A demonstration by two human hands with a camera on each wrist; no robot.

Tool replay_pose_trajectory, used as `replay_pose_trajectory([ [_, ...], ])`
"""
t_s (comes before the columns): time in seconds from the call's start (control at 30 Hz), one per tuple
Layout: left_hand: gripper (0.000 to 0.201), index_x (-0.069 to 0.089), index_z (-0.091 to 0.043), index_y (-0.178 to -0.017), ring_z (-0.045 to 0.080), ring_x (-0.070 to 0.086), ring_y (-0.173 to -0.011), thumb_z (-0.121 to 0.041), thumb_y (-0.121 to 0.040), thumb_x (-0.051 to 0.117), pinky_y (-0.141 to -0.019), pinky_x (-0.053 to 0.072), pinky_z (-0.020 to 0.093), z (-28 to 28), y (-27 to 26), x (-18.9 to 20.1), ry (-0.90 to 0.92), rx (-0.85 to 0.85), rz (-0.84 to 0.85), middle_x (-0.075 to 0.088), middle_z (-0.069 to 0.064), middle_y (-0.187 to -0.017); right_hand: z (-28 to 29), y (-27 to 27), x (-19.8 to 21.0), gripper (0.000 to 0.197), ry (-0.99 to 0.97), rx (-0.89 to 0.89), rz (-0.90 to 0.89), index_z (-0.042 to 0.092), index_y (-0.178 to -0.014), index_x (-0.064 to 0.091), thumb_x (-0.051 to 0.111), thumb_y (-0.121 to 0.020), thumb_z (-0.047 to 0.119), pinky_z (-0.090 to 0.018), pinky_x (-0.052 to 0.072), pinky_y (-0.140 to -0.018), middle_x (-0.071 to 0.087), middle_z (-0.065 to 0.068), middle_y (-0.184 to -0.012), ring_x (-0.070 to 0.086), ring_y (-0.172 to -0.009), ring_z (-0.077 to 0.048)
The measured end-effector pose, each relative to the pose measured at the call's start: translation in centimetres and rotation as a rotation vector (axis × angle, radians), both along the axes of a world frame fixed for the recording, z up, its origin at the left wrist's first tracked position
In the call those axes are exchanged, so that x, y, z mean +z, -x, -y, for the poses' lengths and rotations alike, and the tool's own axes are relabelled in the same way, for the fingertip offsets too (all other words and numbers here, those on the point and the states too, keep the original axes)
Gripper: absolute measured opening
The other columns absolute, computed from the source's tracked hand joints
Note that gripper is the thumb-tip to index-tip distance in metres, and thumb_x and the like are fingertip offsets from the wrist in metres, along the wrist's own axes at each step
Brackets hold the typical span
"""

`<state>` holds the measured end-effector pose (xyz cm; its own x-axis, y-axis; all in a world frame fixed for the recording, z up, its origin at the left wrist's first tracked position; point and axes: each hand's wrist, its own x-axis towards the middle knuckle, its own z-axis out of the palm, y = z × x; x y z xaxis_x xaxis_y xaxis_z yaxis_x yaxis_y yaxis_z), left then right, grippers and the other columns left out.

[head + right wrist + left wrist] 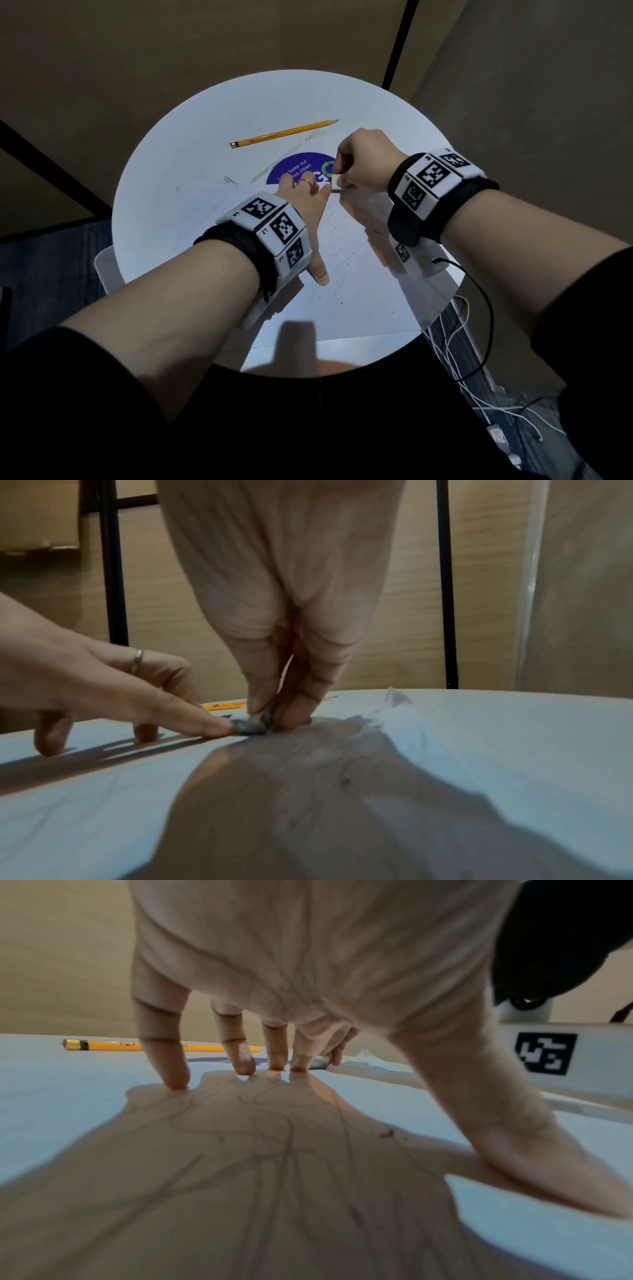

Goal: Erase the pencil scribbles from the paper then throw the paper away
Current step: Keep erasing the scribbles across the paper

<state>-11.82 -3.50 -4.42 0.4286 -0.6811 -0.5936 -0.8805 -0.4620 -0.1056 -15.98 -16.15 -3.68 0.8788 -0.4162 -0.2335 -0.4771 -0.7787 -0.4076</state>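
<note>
A round white table (164, 192) is seen from above, and a large sheet of paper (359, 301) with faint pencil scribbles (337, 236) is laid on its near half. The paper is pressed flat by the left hand (308, 205), whose fingers (178, 1069) are spread and held almost straight, the tips and the thumb being placed on the sheet. The right hand (366, 157) is held above the far edge of the paper with the wrist raised. A small grey eraser (251, 726) is pinched between its thumb and curled fingers (263, 693) and is set on the paper, just beside the left index fingertip. A yellow pencil (284, 133) is laid on the table beyond the hands, near a round purple sticker (298, 168).
</note>
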Motion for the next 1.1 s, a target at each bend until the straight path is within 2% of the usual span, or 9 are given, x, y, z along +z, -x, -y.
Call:
replay_pose_trajectory([
  [0.07,0.140,-0.009,-0.020,-0.150,0.036,-0.002,-0.143,-0.067,-0.050,0.077,-0.108,0.027,0.055,0.0,0.0,-0.2,0.002,0.010,-0.004,-0.004,0.006,-0.157,-0.1,0.1,-0.2,0.012,-0.012,-0.013,0.014,0.002,-0.094,0.065,0.067,-0.083,0.008,-0.016,0.038,-0.058,0.067,-0.009,-0.104,0.055,-0.106,-0.015],
  [0.2,0.139,-0.008,-0.018,-0.150,0.035,0.000,-0.143,-0.067,-0.051,0.077,-0.108,0.028,0.052,0.0,0.0,-0.1,0.011,-0.002,0.008,-0.002,0.007,-0.157,0.2,0.7,0.1,0.013,-0.094,0.018,-0.061,0.011,-0.080,0.057,0.070,-0.080,0.008,-0.013,0.035,-0.053,0.061,-0.004,-0.089,0.050,-0.091,-0.011],
  [0.3,0.140,-0.009,-0.018,-0.150,0.035,0.000,-0.143,-0.067,-0.051,0.077,-0.108,0.028,0.052,0.0,0.0,0.0,0.006,0.002,0.006,-0.003,0.006,-0.157,0.1,0.3,-0.2,0.008,-0.057,-0.002,-0.029,0.008,-0.087,0.061,0.068,-0.082,0.008,-0.012,0.034,-0.054,0.063,-0.006,-0.096,0.052,-0.094,-0.013],
  [0.4,0.140,-0.010,-0.017,-0.150,0.035,-0.001,-0.143,-0.067,-0.052,0.076,-0.109,0.027,0.052,0.0,0.0,-0.1,0.002,0.001,0.014,-0.003,0.007,-0.157,-0.1,-0.1,-0.4,0.018,-0.036,-0.028,0.038,0.004,-0.101,0.065,0.066,-0.083,0.007,-0.010,0.032,-0.053,0.063,-0.006,-0.106,0.050,-0.095,-0.012],
  [0.57,0.139,-0.010,-0.017,-0.150,0.034,0.001,-0.143,-0.068,-0.052,0.076,-0.110,0.026,0.050,0.0,0.1,0.0,0.012,-0.008,0.018,-0.002,0.006,-0.157,0.3,0.2,0.3,0.008,-0.082,0.017,-0.104,0.011,-0.085,0.063,0.069,-0.080,0.008,-0.014,0.037,-0.054,0.061,-0.001,-0.088,0.051,-0.089,-0.010],
  [0.7,0.141,-0.008,-0.017,-0.150,0.034,0.002,-0.143,-0.069,-0.050,0.077,-0.108,0.029,0.051,-0.1,0.0,-0.3,0.023,0.001,0.011,0.000,0.006,-0.157,0.0,-0.4,-0.1,0.013,-0.058,-0.052,-0.023,0.004,-0.096,0.067,0.065,-0.084,0.007,-0.013,0.036,-0.054,0.063,-0.003,-0.094,0.054,-0.102,-0.013],
  [0.9,0.142,-0.008,-0.016,-0.150,0.033,0.000,-0.143,-0.068,-0.049,0.077,-0.109,0.027,0.051,-0.2,-0.1,-0.4,0.043,0.002,-0.001,-0.001,0.005,-0.157,0.0,0.1,0.2,0.005,-0.112,-0.022,-0.095,0.008,-0.085,0.062,0.067,-0.083,0.008,-0.014,0.038,-0.053,0.061,-0.004,-0.088,0.050,-0.087,-0.009],
  [1.03,0.142,-0.004,-0.015,-0.150,0.030,0.002,-0.144,-0.066,-0.048,0.079,-0.106,0.032,0.051,-0.7,-0.1,-0.7,0.076,0.029,-0.025,0.003,0.003,-0.156,-0.2,-0.5,-0.3,0.013,-0.057,-0.078,0.004,0.000,-0.096,0.067,0.064,-0.084,0.005,-0.015,0.038,-0.054,0.066,-0.007,-0.098,0.054,-0.093,-0.009],
  [1.1,0.141,-0.003,-0.013,-0.150,0.028,0.006,-0.143,-0.065,-0.049,0.079,-0.106,0.033,0.050,-0.8,0.1,-0.7,0.095,0.032,-0.020,0.007,0.003,-0.156,-0.3,-0.5,-0.2,0.014,-0.061,-0.094,0.025,0.000,-0.097,0.067,0.064,-0.084,0.004,-0.015,0.039,-0.054,0.065,-0.006,-0.095,0.055,-0.095,-0.011],
])
